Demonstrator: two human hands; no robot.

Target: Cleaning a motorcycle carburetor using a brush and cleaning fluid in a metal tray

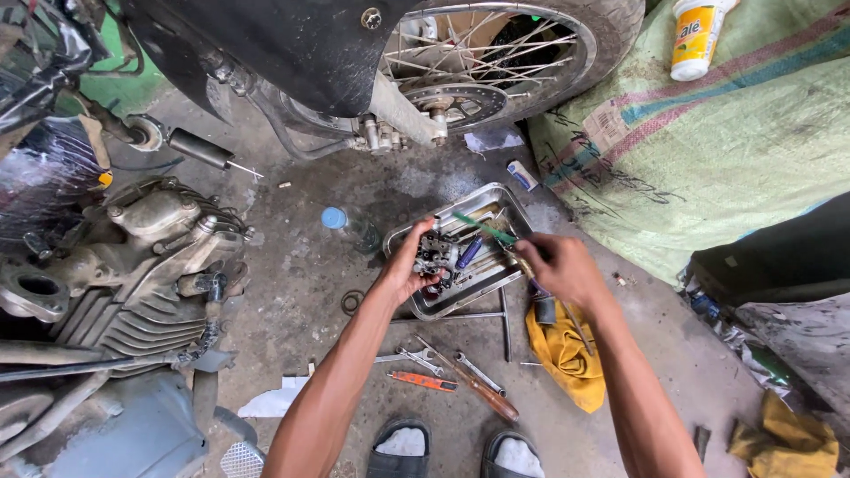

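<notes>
Head view, looking down at a metal tray (518,211) on an oily concrete floor. Far left of the tray lies a grimy engine block (133,265) with cooling fins. Nearer the tray's left edge stands a clear bottle with a blue cap (345,226). Over the tray's left half, the left hand (409,265) is closed around a small grey metal part (435,254), gripping it from below and the side. Across the tray's middle runs a green-handled tool (482,230), its far tip toward the part; the right hand (562,265), over the tray's right edge, is wrapped shut on it. Below the tray lie spanners (421,358) and a wooden-handled screwdriver (474,382). Right of those, a yellow rag (567,358) sits under the right forearm. Above the tray stands a spoked motorcycle wheel (496,53).
</notes>
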